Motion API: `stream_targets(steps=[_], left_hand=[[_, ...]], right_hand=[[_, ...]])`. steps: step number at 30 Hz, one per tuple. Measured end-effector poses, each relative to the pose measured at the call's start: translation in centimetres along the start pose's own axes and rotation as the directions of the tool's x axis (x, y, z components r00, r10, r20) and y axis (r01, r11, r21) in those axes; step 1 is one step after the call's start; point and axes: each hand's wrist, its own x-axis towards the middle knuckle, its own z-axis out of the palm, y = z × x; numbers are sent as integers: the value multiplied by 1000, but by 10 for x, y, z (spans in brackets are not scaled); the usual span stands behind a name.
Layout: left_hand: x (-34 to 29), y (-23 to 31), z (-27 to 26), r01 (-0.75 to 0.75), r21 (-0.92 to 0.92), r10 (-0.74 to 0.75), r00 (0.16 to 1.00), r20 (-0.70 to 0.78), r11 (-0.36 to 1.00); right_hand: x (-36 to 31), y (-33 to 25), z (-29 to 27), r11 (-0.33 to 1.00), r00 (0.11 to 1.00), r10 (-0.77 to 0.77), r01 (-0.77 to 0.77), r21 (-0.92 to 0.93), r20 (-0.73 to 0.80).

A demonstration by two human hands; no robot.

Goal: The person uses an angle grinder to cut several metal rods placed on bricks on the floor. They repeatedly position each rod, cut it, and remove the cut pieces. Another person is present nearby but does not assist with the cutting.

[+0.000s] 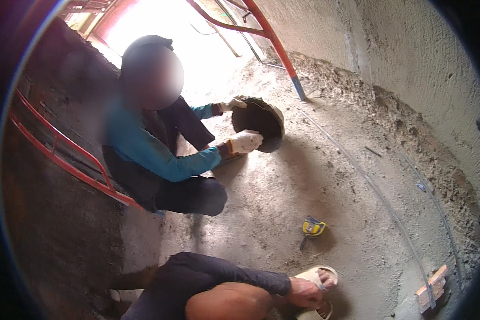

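Observation:
My left arm in a dark sleeve reaches over my bent bare knee (232,303) at the lower edge. At its end, my left hand (303,292) hangs beside a beige sandal (325,273) on my foot. Its fingers are too small and overlapped to show whether they grip anything. My right hand is out of view. Ahead of my feet, a yellow and black tape measure (313,227) lies on the rough concrete floor. Farther off, a crouching person (162,154) in teal sleeves and white gloves has both hands on a dark round bucket (269,125) tipped on its side.
An orange-red scaffold frame (274,40) stands behind the bucket; another red frame (64,152) leans at the left. Thin rods (370,184) run along the floor near the rough wall (410,64). A broken brick-like piece (432,290) lies under a rod end at lower right.

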Motion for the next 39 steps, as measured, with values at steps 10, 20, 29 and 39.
stream_targets(steps=[10,20,29,39], left_hand=[[27,4,-1,90,-50,-88,995,39,995],[133,10,-19,59,-150,-30,981,190,987],[176,45,-9,104,180,-157,938,309,978],[105,12,4,-141,33,102,845,525,990]], right_hand=[[-9,13,0,996,995,71,-66,66,-73],[-80,94,-54,749,635,496,-658,-79,-593],[-213,225,-111,204,309,731,-950,-237,-608],[-232,287,-111,163,587,578,-764,-625,-566]])
